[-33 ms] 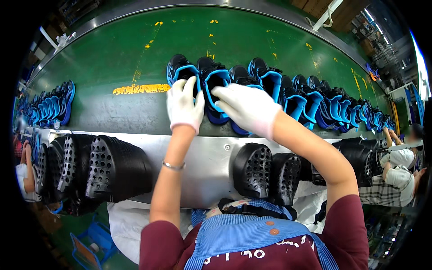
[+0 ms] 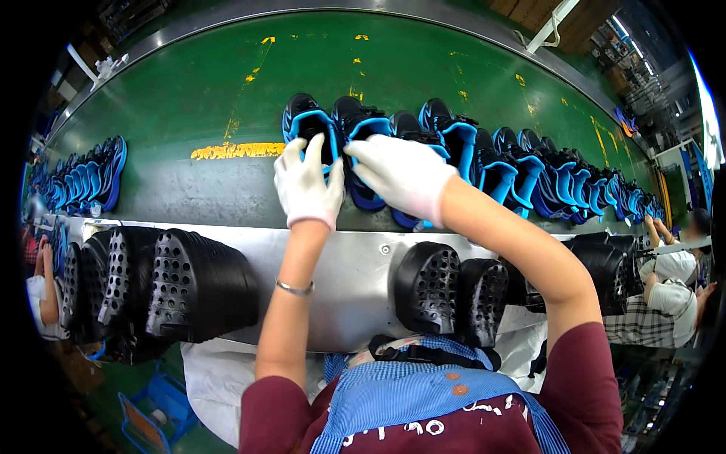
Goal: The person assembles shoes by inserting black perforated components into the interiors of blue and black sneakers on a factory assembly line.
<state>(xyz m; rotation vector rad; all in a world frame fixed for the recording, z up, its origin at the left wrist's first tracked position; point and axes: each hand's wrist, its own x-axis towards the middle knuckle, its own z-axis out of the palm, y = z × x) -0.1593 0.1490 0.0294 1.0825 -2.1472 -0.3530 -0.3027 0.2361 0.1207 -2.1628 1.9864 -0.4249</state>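
My left hand (image 2: 310, 181), in a white glove, is at the heel of a black sports shoe (image 2: 301, 106) with blue lining, its fingers curled over the collar. Beside it stands a second black-and-blue shoe (image 2: 350, 110). My right hand (image 2: 406, 172), gloved too, reaches across to that one, with thumb and fingers drawn together at its opening. The fingertips partly disappear against the dark lining, and anything small in them is hidden. Both shoes stand upright, toes pointing away from me.
More black-and-blue shoes (image 2: 548, 178) stretch right along the green belt (image 2: 318, 64); another row (image 2: 83, 181) stands at far left. Black dimpled sole-like pieces (image 2: 200, 284) are stacked on the metal ledge (image 2: 340, 291), with more pieces (image 2: 427, 287) right of centre. Other people sit at both sides.
My left hand has shifted slightly down and left along the shoe's heel. My right hand has moved slightly left at the second shoe's opening. The shoes stand almost as before.
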